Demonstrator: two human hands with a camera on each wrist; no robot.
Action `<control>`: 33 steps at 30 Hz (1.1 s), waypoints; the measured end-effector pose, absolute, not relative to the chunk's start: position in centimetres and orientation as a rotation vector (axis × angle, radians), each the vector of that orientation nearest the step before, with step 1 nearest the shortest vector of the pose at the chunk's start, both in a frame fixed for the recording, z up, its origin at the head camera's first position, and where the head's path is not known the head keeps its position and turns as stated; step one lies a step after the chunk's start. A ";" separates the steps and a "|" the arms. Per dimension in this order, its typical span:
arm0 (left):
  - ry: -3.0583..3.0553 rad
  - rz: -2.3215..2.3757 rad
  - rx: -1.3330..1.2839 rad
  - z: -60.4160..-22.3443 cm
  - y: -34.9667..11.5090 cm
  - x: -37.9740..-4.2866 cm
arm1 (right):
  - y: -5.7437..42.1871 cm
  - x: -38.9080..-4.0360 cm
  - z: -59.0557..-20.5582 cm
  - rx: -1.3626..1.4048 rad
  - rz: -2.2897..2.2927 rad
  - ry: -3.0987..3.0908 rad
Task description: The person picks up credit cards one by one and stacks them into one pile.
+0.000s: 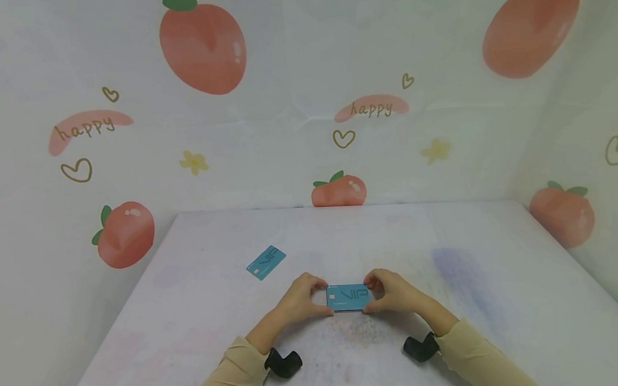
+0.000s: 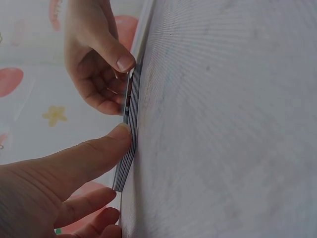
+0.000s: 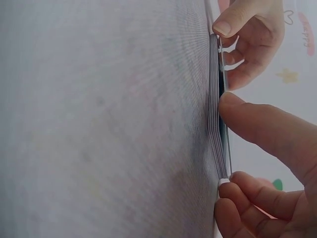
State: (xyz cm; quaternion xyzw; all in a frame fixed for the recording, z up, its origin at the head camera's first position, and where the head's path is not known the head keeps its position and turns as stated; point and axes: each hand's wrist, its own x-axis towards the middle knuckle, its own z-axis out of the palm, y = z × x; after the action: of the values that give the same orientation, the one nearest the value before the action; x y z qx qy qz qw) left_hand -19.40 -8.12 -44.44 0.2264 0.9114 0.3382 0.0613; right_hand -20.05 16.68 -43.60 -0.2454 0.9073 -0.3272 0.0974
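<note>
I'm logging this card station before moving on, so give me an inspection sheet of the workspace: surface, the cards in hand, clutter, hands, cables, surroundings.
Surface: pale table with faint smudged stains.
Job's things: stack of blue cards lying flat on the table, VIP printed on the top card; the wrist views show many thin edges.
Clutter: single blue card lying apart, further back and to the left.
Hands: left hand and right hand each pinch one end of the stack, thumb on the near edge; a black wrist mount sits on the left sleeve.
Cables: nothing seen.
Surroundings: white backdrop printed with peaches, hearts, flowers and the word happy.
</note>
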 end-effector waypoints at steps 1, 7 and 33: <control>2.761 1.015 0.687 -44.4 -8.1 -19.4 | 16.7 -20.1 -43.6 -0.731 -0.968 2.685; 2.776 0.989 0.699 -44.3 -8.1 -19.3 | 16.7 -20.1 -43.7 -0.718 -0.958 2.688; 2.765 0.997 0.671 -44.3 -8.0 -19.3 | 16.5 -20.2 -43.7 -0.713 -0.930 2.698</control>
State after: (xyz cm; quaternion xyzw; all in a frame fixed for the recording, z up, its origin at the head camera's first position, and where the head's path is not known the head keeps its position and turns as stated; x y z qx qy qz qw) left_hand -19.30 -8.00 -44.35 0.2220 0.9153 0.3302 0.0633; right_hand -20.16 16.54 -43.73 -0.2411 0.9127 -0.3145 0.0998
